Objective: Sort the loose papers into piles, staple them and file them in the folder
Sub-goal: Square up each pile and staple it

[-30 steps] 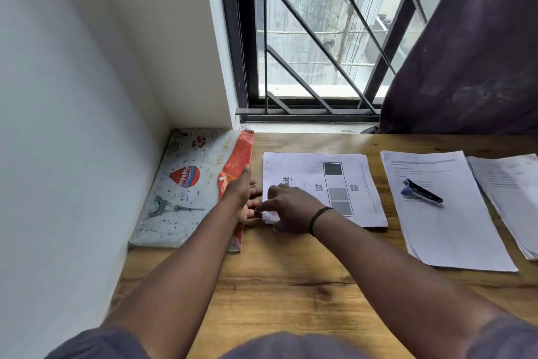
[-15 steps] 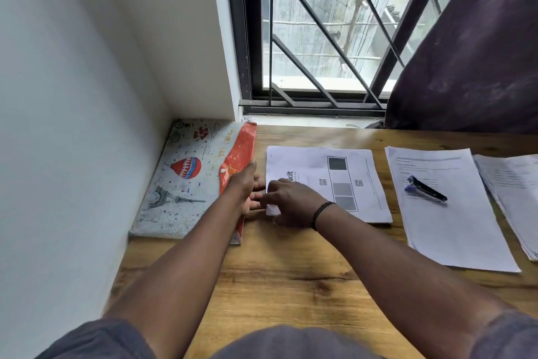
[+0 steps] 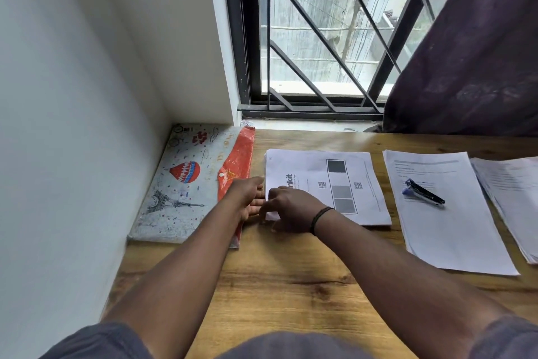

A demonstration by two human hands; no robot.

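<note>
Much of what we would like to see is hidden. Our right hand (image 3: 294,208) lies over the near left corner of the left pile (image 3: 326,184), covering part of its printed word, and its fingertips are tucked under the hand at the paper's edge, so we cannot tell whether they pinch the sheets or only press on them. Our left hand (image 3: 247,198) sits between the folder (image 3: 186,184) and that pile, fingers laid out straight and relaxed, touching the pile's left edge; its wrist crosses the folder's red flap (image 3: 241,154). The folder lies in the far left corner of the tabletop (image 3: 276,286), against the wall. The middle pile (image 3: 448,213) carries the stapler (image 3: 425,192), and the right pile (image 3: 512,198) is cut off by the picture's right edge. The small print on all three piles is too blurred to read.

Against half a second ago, both hands keep almost the same place at the pile's left edge. The papers, stapler and folder have not shifted on the tabletop; only our head has tipped slightly, so the window grille and curtain (image 3: 477,53) sit a little differently.
</note>
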